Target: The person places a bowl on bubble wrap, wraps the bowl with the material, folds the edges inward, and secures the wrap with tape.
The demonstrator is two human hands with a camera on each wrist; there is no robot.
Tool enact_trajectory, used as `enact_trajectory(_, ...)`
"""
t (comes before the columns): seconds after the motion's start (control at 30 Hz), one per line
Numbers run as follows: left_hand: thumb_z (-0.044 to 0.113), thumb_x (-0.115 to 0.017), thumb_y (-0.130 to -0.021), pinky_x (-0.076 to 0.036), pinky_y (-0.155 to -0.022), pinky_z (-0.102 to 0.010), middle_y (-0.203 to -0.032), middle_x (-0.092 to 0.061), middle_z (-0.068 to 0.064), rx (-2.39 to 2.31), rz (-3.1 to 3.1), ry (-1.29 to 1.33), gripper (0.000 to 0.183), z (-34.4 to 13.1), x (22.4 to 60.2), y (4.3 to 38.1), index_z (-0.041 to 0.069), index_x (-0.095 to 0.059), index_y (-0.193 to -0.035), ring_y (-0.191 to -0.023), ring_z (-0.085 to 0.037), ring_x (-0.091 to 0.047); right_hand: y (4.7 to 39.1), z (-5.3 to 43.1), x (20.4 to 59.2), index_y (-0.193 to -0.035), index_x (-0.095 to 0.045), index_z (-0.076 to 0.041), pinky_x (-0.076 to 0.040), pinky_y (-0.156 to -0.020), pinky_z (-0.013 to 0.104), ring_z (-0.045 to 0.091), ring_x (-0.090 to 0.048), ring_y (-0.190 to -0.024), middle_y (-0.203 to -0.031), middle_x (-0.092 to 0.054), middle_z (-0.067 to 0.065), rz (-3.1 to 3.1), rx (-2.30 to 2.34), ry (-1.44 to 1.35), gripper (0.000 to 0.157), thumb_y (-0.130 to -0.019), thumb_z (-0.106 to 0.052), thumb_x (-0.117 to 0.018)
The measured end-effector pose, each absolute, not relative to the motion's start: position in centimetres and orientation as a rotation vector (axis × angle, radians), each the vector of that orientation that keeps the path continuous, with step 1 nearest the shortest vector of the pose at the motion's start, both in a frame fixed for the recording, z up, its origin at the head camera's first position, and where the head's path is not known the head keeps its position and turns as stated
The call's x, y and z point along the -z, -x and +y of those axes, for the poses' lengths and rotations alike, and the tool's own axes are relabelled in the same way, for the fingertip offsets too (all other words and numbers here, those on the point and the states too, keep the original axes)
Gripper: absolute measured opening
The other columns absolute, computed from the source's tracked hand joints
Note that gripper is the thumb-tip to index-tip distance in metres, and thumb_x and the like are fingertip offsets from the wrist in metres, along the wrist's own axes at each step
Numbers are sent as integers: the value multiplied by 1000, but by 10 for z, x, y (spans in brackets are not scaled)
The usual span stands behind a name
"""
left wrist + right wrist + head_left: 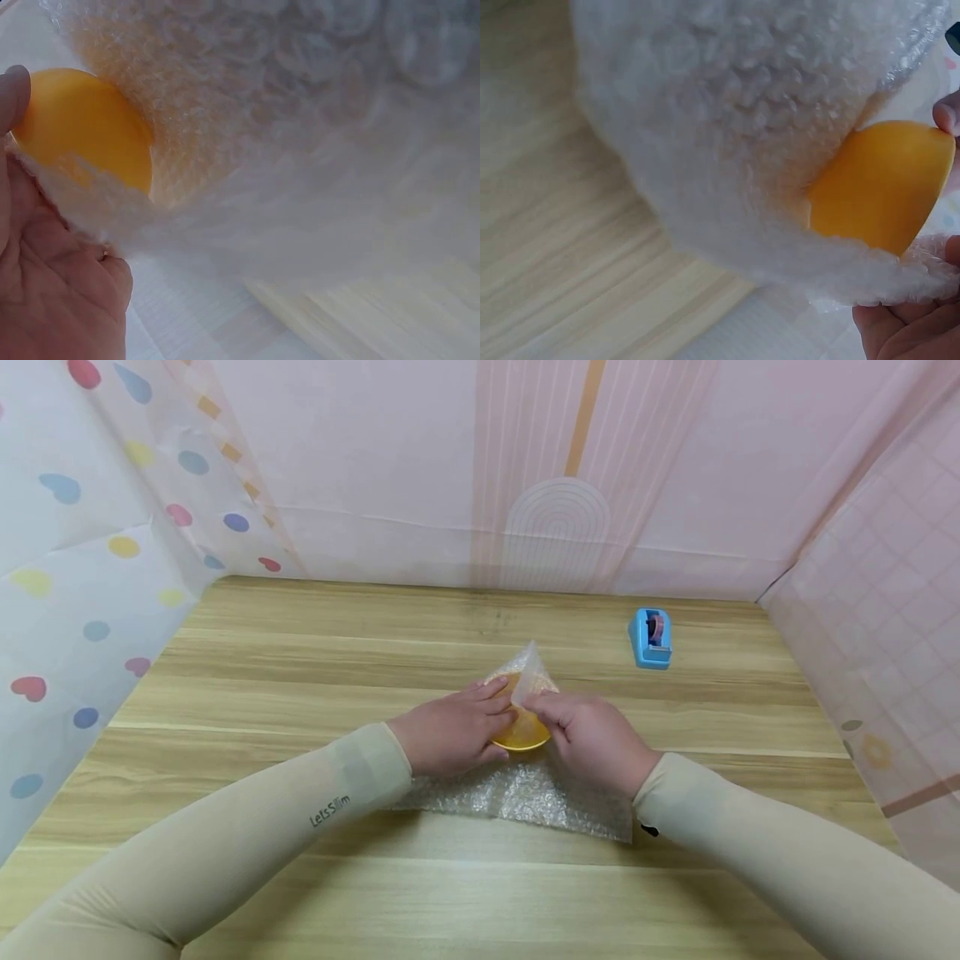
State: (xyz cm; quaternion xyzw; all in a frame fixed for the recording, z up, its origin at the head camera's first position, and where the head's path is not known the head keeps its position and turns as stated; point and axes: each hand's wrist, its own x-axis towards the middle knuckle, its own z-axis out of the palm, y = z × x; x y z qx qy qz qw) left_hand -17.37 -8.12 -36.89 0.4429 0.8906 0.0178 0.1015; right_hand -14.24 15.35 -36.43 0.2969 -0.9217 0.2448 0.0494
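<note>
A round yellow dish (pixel 527 737) lies on a sheet of bubble wrap (pixel 525 797) near the middle of the table. My left hand (pixel 459 727) rests on the dish from the left, its fingers spread and fairly straight. From the right, my right hand (pixel 600 735) pinches a folded-up corner of the wrap over the dish. Both wrist views show the smooth yellow dish (pixel 90 127) partly inside the wrap (pixel 727 150), with fingers at its rim. Those close views are blurred and cut off part of the hands.
A blue tape dispenser (pixel 651 639) with a pinkish roll stands at the back right of the wooden table (pixel 337 643). Patterned curtains (pixel 360 468) hang along the back and both sides.
</note>
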Motion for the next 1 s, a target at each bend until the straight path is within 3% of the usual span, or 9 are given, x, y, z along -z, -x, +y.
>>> enact_trajectory(0.2, 43, -67, -102, -24, -132, -43, -174, -24, -11, -259, 2646, -1264, 77, -88, 369, 176, 8, -37, -163, -164, -28, -19, 141, 152, 368, -142, -68, -15, -54, -110, 48, 30, -68, -129, -139, -69, 10, -2829, -656, -943, 37, -107, -11, -57)
enact_trajectory(0.4, 44, -74, -97, -25, -131, -43, -173, -26, -10, -401, 2657, -1238, 87, -91, 368, 178, 5, -33, -164, -162, -26, -25, 141, 148, 371, -141, -67, -12, -51, -114, 51, 34, -65, -133, -142, -68, 13, -2874, -537, -976, 38, -105, -7, -57)
enact_trajectory(0.67, 42, -75, -97, -25, -132, -44, -174, -24, -12, -416, 2667, -1211, 94, -88, 368, 176, 3, -23, -166, -162, -28, -25, 141, 142, 374, -138, -68, -12, -49, -116, 53, 34, -63, -135, -144, -67, 13, -2925, -459, -1040, 39, -103, -3, -55)
enact_trajectory(0.83, 41, -74, -98, -25, -132, -44, -174, -24, -10, -395, 2665, -1178, 93, -85, 366, 174, 5, -24, -167, -162, -27, -24, 141, 139, 374, -141, -66, -11, -49, -115, 54, 36, -62, -136, -146, -65, 13, -2944, -412, -1066, 41, -101, -3, -60)
enact_trajectory(1.0, 42, -73, -99, -26, -131, -43, -174, -25, -10, -349, 2674, -1173, 91, -84, 368, 174, 5, -25, -167, -163, -26, -23, 145, 136, 372, -141, -66, -10, -48, -116, 55, 37, -60, -139, -147, -64, 13, -2998, -350, -1091, 40, -103, -3, -57)
